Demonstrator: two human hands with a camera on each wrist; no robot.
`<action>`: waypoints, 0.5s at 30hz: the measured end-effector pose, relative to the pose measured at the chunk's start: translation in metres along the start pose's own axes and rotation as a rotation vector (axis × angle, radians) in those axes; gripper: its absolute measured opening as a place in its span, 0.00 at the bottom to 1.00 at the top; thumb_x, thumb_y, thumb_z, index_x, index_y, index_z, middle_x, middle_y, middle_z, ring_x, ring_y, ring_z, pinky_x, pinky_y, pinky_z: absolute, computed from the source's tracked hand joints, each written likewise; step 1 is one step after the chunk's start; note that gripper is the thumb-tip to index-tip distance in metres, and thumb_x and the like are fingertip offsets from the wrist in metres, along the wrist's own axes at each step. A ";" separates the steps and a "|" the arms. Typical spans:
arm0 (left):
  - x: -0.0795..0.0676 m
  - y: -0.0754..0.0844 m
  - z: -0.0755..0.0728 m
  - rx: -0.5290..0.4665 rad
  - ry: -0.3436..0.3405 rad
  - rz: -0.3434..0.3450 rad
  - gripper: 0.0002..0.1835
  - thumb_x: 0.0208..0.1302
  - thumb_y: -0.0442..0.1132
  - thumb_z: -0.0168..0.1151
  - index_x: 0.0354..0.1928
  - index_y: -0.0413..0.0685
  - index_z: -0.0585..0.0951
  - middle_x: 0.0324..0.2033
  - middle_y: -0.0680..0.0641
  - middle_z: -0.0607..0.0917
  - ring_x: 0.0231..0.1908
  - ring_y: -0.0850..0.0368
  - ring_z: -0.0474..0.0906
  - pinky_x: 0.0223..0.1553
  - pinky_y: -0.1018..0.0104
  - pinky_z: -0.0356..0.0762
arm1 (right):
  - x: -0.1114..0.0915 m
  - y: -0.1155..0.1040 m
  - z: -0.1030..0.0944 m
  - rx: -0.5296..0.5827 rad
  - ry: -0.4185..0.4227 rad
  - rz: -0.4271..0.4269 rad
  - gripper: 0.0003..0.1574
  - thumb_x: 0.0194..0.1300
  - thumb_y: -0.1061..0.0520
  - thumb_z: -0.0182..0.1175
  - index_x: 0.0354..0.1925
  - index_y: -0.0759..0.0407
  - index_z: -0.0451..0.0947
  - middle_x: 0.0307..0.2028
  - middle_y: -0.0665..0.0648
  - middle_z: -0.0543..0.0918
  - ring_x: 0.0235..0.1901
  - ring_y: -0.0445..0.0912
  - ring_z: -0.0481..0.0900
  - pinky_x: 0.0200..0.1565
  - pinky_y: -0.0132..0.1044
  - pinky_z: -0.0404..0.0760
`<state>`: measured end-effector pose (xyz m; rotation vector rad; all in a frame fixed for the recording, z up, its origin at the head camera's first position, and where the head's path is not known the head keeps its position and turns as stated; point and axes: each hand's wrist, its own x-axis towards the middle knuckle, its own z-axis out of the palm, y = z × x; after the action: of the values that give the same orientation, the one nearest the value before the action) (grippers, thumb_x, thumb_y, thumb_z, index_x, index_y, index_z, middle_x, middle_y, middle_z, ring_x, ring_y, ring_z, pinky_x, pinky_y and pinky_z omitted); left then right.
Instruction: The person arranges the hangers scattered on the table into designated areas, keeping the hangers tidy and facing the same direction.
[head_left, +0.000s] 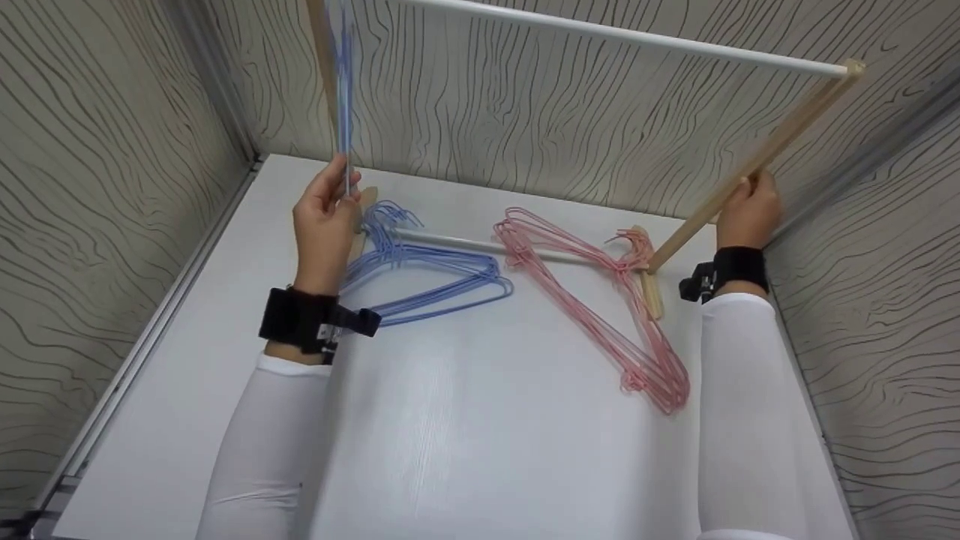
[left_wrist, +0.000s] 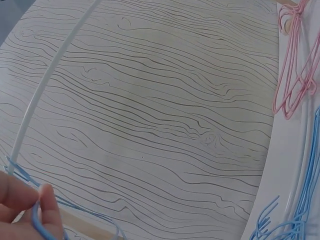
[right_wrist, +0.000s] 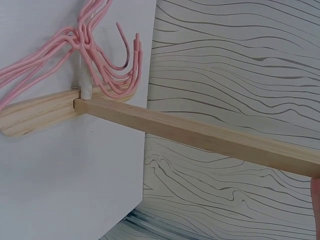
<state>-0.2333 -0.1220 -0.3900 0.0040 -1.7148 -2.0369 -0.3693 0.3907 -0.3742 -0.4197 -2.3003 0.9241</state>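
Note:
My left hand (head_left: 326, 225) pinches blue wire hangers (head_left: 345, 120) beside the left wooden post of a rack. Their upper ends reach the white top rail (head_left: 622, 34), as the left wrist view also shows; how many hang there I cannot tell. Around the right wooden post (head_left: 780, 139) my right hand (head_left: 750, 214) is gripping, partway up. Only a sliver of that hand enters the right wrist view. On the white table, a bunch of blue hangers (head_left: 491, 266) lies by the rack's left foot. Pink hangers (head_left: 585, 330) lie by its right foot.
A white lower bar (head_left: 450, 240) joins the rack's wooden feet (head_left: 651, 296), with hangers lying across it. The wood-grain patterned back wall (head_left: 525, 112) rises close behind the rack. Patterned panels also flank the white table (head_left: 465, 450).

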 end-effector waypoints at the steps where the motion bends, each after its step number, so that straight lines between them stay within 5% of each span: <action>1: 0.000 0.000 -0.001 0.006 0.004 0.002 0.28 0.70 0.19 0.45 0.72 0.35 0.68 0.68 0.39 0.73 0.65 0.53 0.73 0.64 0.65 0.74 | 0.000 0.000 0.000 0.003 0.004 -0.001 0.22 0.80 0.58 0.47 0.64 0.65 0.75 0.57 0.65 0.82 0.56 0.53 0.80 0.59 0.40 0.77; 6: -0.004 -0.004 -0.002 0.062 0.020 0.036 0.25 0.70 0.19 0.49 0.68 0.33 0.72 0.62 0.39 0.77 0.60 0.51 0.76 0.61 0.62 0.76 | -0.001 0.001 0.000 0.007 0.007 0.000 0.22 0.81 0.57 0.47 0.64 0.65 0.75 0.57 0.65 0.82 0.55 0.52 0.80 0.58 0.38 0.77; 15: -0.012 -0.013 -0.005 0.179 0.077 0.086 0.23 0.69 0.22 0.51 0.65 0.31 0.75 0.66 0.37 0.71 0.62 0.45 0.72 0.62 0.58 0.75 | -0.001 0.000 0.001 0.011 0.020 -0.014 0.21 0.80 0.58 0.47 0.63 0.66 0.75 0.57 0.65 0.83 0.55 0.52 0.80 0.59 0.39 0.77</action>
<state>-0.2257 -0.1207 -0.4064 0.0648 -1.8110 -1.7941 -0.3693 0.3895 -0.3757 -0.4065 -2.2765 0.9213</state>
